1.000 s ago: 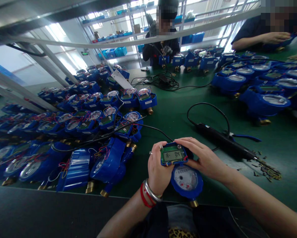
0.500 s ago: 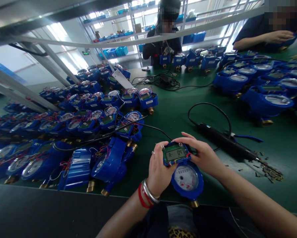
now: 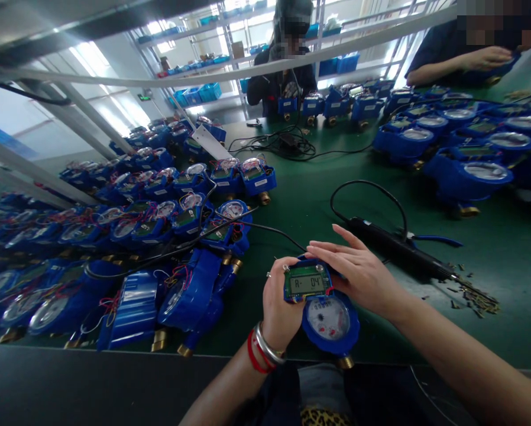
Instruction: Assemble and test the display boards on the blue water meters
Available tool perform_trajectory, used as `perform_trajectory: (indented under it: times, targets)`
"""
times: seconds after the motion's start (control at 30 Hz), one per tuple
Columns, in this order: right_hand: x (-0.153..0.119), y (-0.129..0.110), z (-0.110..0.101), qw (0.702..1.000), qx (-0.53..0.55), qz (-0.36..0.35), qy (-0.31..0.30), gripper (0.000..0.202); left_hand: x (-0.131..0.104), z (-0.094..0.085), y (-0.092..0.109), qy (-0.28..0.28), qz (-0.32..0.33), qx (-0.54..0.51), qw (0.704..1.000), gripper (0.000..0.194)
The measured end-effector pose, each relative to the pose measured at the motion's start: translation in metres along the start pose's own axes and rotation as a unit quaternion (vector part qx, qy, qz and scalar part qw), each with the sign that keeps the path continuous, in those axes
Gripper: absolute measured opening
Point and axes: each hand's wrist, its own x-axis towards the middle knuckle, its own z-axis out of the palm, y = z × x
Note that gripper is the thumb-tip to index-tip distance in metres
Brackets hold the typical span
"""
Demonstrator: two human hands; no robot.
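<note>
A blue water meter (image 3: 330, 322) with a round dial and a brass fitting sits at the table's near edge. Above its dial is a green circuit board (image 3: 308, 283) whose small screen reads "A- 04", with short coloured wires at its lower edge. My left hand (image 3: 281, 305) is wrapped around the left side of the meter's board housing, its thumb below the screen. At the housing's upper right, my right hand (image 3: 365, 275) has its fingers stretched out and touching or just over the top edge. Its thumb is partly hidden beside the board.
Rows of blue meters (image 3: 150, 222) with loose wires fill the left. A black electric screwdriver (image 3: 394, 245) lies to the right, its tip in a pile of small screws (image 3: 481, 296). More meters (image 3: 487, 171) stand far right. Black cables (image 3: 274, 228) cross the green table. Two people work opposite.
My right hand's fingers have straightened and shifted along the top edge of the housing. The left hand keeps its hold. The whole view has shifted slightly.
</note>
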Motion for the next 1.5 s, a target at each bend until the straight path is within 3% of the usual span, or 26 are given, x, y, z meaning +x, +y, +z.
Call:
perform_trajectory:
  times: [0.13,0.2,0.3,0.47,0.63,0.77,0.87,1.1,1.23,1.33,1.5]
  targets:
    - [0.0,-0.006,-0.012,0.999,-0.011,0.027,-0.028,0.042,-0.001,0.001,-0.001,0.009,0.004,-0.027,1.0,0.053]
    - [-0.003,-0.017,-0.021,0.996,-0.02,0.091,0.007,0.032,-0.001,0.001,0.0,0.016,0.0,-0.027,1.0,0.051]
    - [-0.011,-0.044,-0.033,0.967,-0.013,0.24,0.083,0.022,-0.002,0.002,0.002,0.022,-0.005,-0.008,1.0,0.045]
    - [-0.016,-0.077,-0.025,0.948,0.01,0.31,0.072,0.032,-0.002,0.005,0.009,0.007,0.019,0.028,0.999,0.039]
    - [-0.014,-0.068,-0.015,0.905,0.108,0.402,0.083,0.033,-0.003,0.009,0.011,0.017,0.039,0.05,0.998,0.039]
    - [-0.017,-0.056,-0.016,0.833,0.286,0.474,0.019,0.038,-0.004,0.01,0.01,0.018,0.06,0.048,0.997,0.038]
    - [-0.018,-0.05,-0.017,0.79,0.37,0.489,0.009,0.038,-0.003,0.009,0.01,0.015,0.055,0.031,0.998,0.041]
    - [-0.007,-0.05,-0.013,0.748,0.425,0.51,0.018,0.032,-0.003,0.01,0.012,0.03,-0.013,-0.024,0.999,0.043]
    - [-0.005,-0.048,-0.011,0.746,0.429,0.509,0.017,0.03,-0.003,0.011,0.01,0.053,-0.018,-0.014,0.998,0.051]
    - [-0.008,-0.044,-0.01,0.749,0.429,0.506,0.008,0.03,-0.003,0.01,0.01,0.055,-0.02,0.009,0.998,0.044]
    - [-0.012,-0.032,-0.01,0.778,0.42,0.467,-0.027,0.03,-0.002,0.007,0.011,0.037,-0.056,-0.026,0.997,0.039]
